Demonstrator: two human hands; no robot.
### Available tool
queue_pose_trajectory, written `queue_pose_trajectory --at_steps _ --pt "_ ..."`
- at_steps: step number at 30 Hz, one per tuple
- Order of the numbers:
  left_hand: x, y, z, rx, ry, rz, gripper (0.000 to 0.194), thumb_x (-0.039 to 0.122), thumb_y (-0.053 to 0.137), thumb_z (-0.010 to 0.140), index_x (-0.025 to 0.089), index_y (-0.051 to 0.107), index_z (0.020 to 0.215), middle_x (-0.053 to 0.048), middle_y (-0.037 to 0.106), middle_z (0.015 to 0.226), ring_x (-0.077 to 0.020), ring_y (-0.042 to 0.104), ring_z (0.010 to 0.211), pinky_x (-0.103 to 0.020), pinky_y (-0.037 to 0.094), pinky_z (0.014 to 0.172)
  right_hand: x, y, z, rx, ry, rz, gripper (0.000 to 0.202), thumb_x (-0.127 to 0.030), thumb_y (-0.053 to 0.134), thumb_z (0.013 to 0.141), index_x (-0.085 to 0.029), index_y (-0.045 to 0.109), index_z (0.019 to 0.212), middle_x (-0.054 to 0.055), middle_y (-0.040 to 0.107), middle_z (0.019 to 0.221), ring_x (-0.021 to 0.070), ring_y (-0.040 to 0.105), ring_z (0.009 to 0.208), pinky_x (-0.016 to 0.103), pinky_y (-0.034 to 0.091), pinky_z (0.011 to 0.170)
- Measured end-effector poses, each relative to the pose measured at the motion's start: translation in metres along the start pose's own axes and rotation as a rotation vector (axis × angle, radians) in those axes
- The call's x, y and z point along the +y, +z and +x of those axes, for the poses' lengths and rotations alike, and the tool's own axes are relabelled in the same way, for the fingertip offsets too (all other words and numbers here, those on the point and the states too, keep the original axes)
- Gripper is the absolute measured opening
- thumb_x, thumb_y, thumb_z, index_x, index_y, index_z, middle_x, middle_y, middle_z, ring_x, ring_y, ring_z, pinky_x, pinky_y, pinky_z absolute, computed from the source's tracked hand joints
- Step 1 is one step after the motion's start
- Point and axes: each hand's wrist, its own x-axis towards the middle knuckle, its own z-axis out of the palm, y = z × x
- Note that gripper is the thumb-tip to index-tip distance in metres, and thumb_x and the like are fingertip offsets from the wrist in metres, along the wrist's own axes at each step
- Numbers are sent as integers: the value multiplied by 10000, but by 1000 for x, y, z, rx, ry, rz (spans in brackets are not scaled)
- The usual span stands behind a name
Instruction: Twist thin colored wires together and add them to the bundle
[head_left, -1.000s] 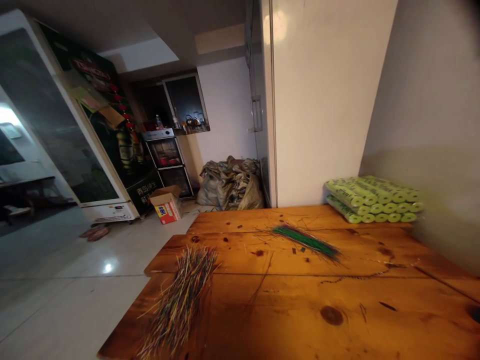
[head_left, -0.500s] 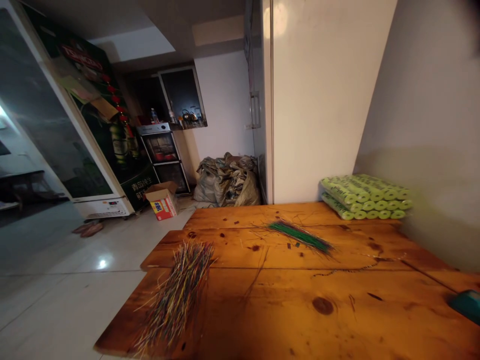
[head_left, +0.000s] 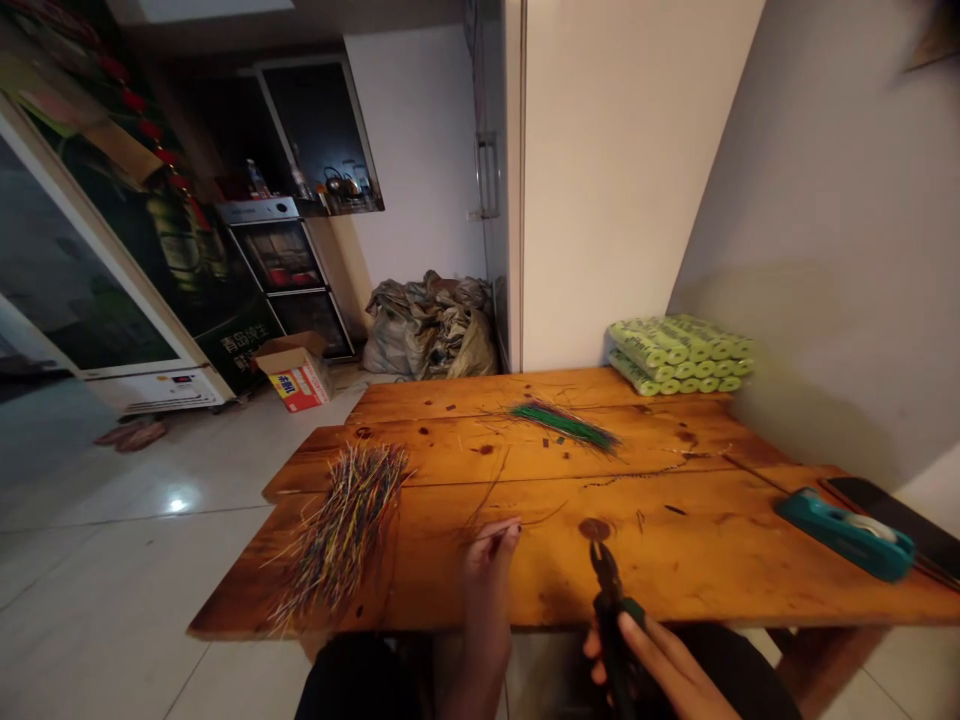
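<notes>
My left hand (head_left: 491, 560) is over the near middle of the wooden table (head_left: 450, 590), thumb and fingers pinched on a thin wire (head_left: 546, 515) that sticks out to the right. To its right, my right hand (head_left: 652, 650) is wrapped around dark-handled pliers (head_left: 611, 590); their jaws point away from me, above the table's front part. A thick bundle of multicoloured wires (head_left: 349, 530) lies left of my left hand. Farther back rests a smaller bundle with green wires (head_left: 566, 425).
A teal tape dispenser (head_left: 844, 535) stands at the right, beside a dark flat object (head_left: 896, 515). Stacked yellow-green rolls (head_left: 679, 355) sit at the back right corner. Beyond the table are bulging sacks (head_left: 431, 325) and an open cardboard box (head_left: 296, 375) on the floor.
Both hands have come into view from below, the left with a wire and the right with pliers. The camera has tilted down, showing the table's front edge and the whole tape dispenser.
</notes>
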Motion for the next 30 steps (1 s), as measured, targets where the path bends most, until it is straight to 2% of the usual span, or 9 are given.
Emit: queue_pose_trajectory --at_steps 4,8,15,22,27,30 --pt "4 6 -2 -34 47 14 178 321 645 644 169 683 728 -52 699 777 -174 625 770 -303 473 768 -18 8 1 23 -94 -269 476 -585 375 806 -179 622 804 49 643 761 203 585 786 295 431 738" --pt "5 10 -6 -81 110 44 142 295 634 664 176 683 724 -45 698 777 -171 625 779 -297 476 769 -25 10 4 28 -140 -357 480 -570 342 828 -167 599 791 39 626 717 189 577 746 280 421 698" --pt "10 15 -14 -149 242 197 141 292 605 701 184 692 730 -51 693 787 -189 622 787 -312 485 747 -22 8 11 16 -193 -315 461 -569 351 823 -171 564 734 48 622 716 172 576 666 264 426 627" --pt "18 15 -18 -210 345 304 133 265 578 738 196 692 746 -42 688 779 -181 616 785 -303 468 754 -17 7 14 10 -144 -274 454 -575 350 821 -175 495 661 -8 529 540 117 516 496 216 394 488" --pt "8 15 -12 -203 320 311 149 287 571 745 192 686 760 -42 688 800 -178 617 793 -301 460 773 -14 8 19 -14 -104 -182 445 -584 364 806 -171 484 690 -20 517 543 106 510 456 208 392 438" --pt "-4 18 -2 -213 252 273 165 299 575 735 173 679 753 -59 687 819 -185 619 817 -313 451 808 -8 9 31 14 -87 -134 443 -592 384 789 -168 482 705 -17 532 553 104 514 438 208 393 419"
